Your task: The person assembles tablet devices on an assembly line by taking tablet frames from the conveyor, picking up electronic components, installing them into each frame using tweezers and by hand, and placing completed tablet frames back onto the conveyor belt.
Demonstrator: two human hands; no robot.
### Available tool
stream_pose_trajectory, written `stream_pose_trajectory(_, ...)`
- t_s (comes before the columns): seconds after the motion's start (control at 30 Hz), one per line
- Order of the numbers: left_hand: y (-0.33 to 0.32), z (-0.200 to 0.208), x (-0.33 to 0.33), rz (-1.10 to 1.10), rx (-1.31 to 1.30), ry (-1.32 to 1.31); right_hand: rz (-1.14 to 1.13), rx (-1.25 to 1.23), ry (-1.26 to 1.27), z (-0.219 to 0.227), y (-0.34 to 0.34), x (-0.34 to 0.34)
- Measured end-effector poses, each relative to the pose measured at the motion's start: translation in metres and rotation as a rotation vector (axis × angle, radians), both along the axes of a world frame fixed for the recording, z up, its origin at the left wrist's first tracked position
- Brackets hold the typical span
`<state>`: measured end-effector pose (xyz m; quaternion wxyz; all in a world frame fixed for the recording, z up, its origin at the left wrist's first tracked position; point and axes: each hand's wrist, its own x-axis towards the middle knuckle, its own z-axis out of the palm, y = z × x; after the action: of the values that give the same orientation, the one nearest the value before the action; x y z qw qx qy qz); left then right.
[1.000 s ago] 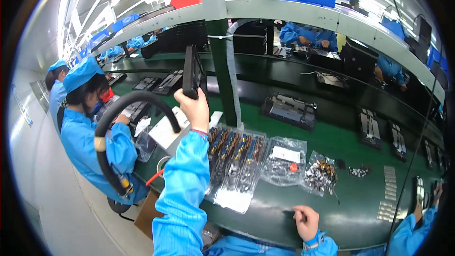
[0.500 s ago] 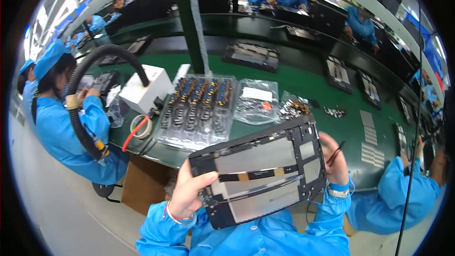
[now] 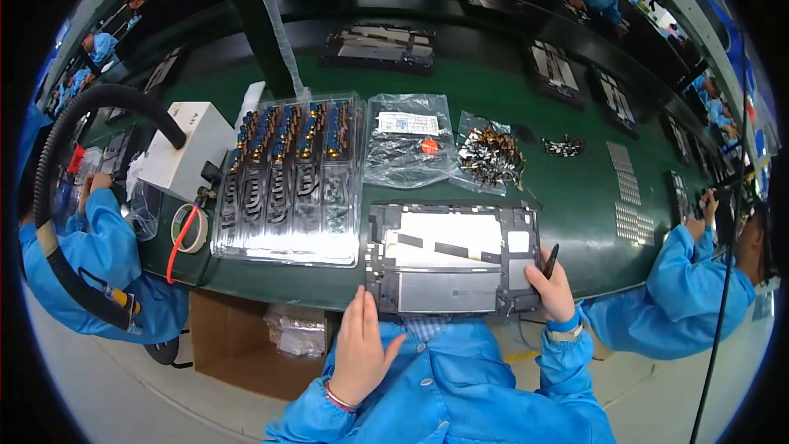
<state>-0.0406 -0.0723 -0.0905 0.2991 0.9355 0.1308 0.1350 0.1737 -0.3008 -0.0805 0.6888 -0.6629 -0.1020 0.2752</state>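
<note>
An opened tablet [image 3: 450, 279] lies at the table's front edge in front of me, its silver battery area and black inner frame facing up. Beside its lower left corner is my left hand [image 3: 362, 349], fingers stretched out and thumb apart, the fingertips at the corner. My right hand [image 3: 554, 292] is at the tablet's right edge with the thumb over the frame. Dark tweezers [image 3: 551, 261] stick up from between its fingers; most of their length is hidden.
Left of the tablet stands a clear tray [image 3: 349, 242] of small cable parts. Behind are a plastic bag [image 3: 407, 148] and a heap of small parts [image 3: 493, 154]. A white box [image 3: 185, 164] with a black hose and a tape roll [image 3: 194, 234] stand left. Co-workers sit at both sides.
The tablet has come down from a tilted hold in both hands to lie flat at the table's edge. My left hand has let go of it. My view has shifted.
</note>
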Motion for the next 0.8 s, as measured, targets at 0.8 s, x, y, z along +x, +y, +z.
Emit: stream_pose_trajectory(0.8,0.023,0.068,0.05,-0.162,0.113,-0.13,0.096,0.061,-0.692,0.075,0.046,-0.002)
